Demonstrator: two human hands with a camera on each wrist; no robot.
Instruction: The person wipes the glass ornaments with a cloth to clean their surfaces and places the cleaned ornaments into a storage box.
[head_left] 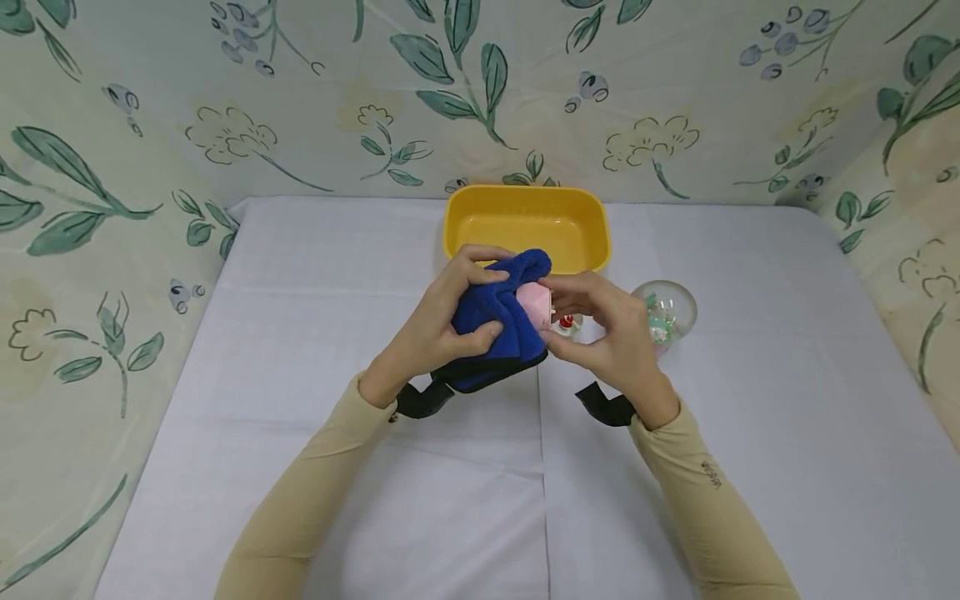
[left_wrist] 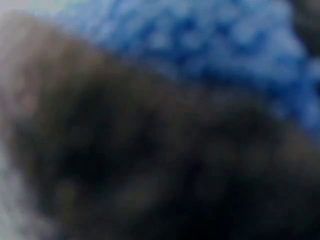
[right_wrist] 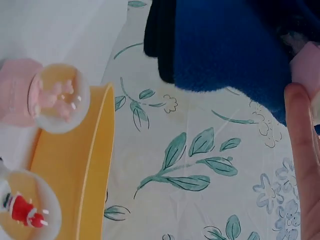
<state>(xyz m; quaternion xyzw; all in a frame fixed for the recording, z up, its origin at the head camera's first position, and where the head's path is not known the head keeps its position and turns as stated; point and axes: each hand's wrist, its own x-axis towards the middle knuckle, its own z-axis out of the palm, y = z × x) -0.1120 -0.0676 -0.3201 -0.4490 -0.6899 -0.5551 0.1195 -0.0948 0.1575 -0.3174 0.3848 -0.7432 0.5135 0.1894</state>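
Observation:
A blue cloth (head_left: 487, 312) with a black edge is bunched in my left hand (head_left: 427, 329), thumb on the near side and fingers over the top. A pink base (head_left: 534, 305), apparently of a snow globe, pokes out of the cloth's right side; the cloth hides the rest. My right hand (head_left: 618, 337) pinches this base between thumb and fingers. In the right wrist view a fingertip touches the pink base (right_wrist: 306, 70) beside the cloth (right_wrist: 225, 50), with something clear in the fold. The left wrist view is blurred, showing blue cloth (left_wrist: 200, 40) and a dark shape.
Behind my hands stands a yellow basket (head_left: 527, 198) at the table's back edge. A snow globe (head_left: 665, 312) with a pink base stands right of my right hand. Another globe with a red figure (head_left: 567, 323) is partly hidden behind that hand. White cloth (head_left: 300, 392) covers the table.

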